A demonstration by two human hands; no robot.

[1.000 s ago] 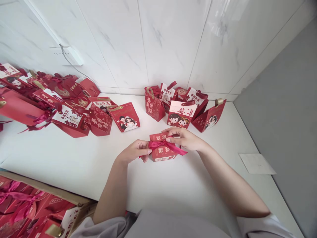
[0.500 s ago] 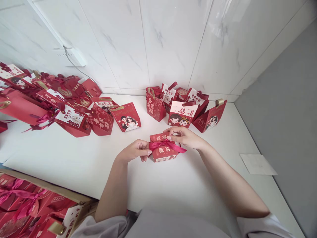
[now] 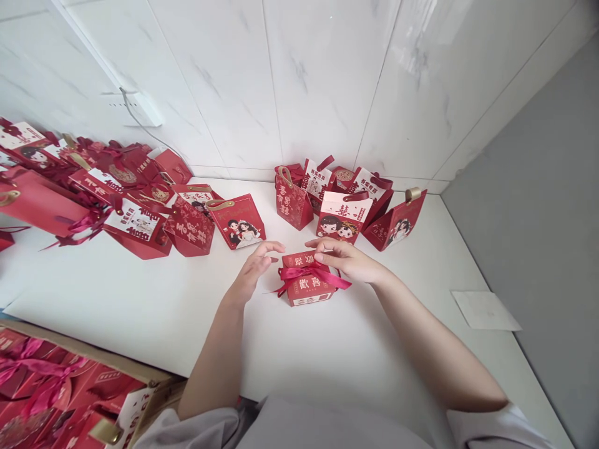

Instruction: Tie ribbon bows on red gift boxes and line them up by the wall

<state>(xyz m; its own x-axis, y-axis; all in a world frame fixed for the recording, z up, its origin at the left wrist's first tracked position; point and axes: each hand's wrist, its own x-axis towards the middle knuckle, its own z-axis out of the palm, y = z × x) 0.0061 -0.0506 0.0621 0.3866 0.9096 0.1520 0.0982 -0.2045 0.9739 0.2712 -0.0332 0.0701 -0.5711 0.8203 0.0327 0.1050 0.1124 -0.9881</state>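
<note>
Both hands: left hand spread open, right hand touching box.

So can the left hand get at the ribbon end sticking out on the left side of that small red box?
Probably yes. The left hand is open beside the box, and the ribbon tail hangs just off its fingertips, with only bare counter between them.

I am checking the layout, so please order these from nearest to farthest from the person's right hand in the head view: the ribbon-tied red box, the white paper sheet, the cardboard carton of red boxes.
1. The ribbon-tied red box: right under the right hand, fingers on its top.
2. The white paper sheet: to the right, on the table edge.
3. The cardboard carton: far lower left.
</note>
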